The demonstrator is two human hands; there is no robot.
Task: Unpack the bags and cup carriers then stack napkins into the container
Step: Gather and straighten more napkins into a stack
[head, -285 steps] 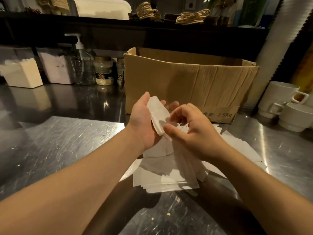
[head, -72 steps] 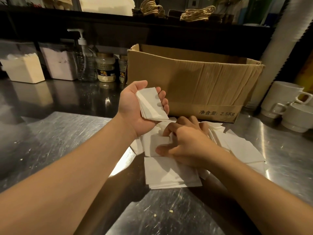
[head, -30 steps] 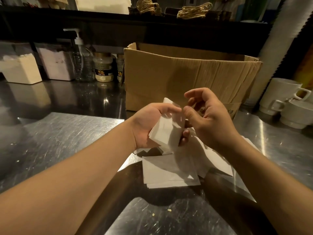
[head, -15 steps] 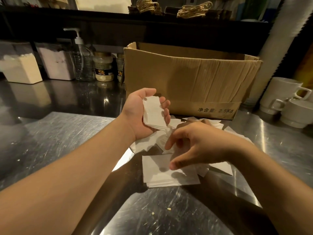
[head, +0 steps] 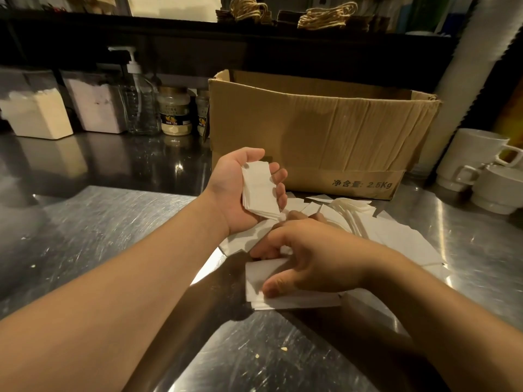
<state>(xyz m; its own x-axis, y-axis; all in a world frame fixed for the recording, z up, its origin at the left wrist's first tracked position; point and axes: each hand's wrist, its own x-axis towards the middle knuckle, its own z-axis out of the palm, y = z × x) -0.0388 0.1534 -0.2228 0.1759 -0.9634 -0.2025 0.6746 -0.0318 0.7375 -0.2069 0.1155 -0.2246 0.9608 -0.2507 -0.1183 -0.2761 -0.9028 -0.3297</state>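
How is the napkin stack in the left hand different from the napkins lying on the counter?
The held stack is gathered and fairly even, gripped upright by the left hand above the counter. The loose napkins lie flat and spread out in front of the cardboard box, overlapping at different angles; the right hand presses on the nearest ones. Both are plain white folded paper.

The cardboard box (head: 325,131) carries dark print low on its front: "净含量: 2.5Kg". A jar (head: 173,111) behind has a label too small to read.
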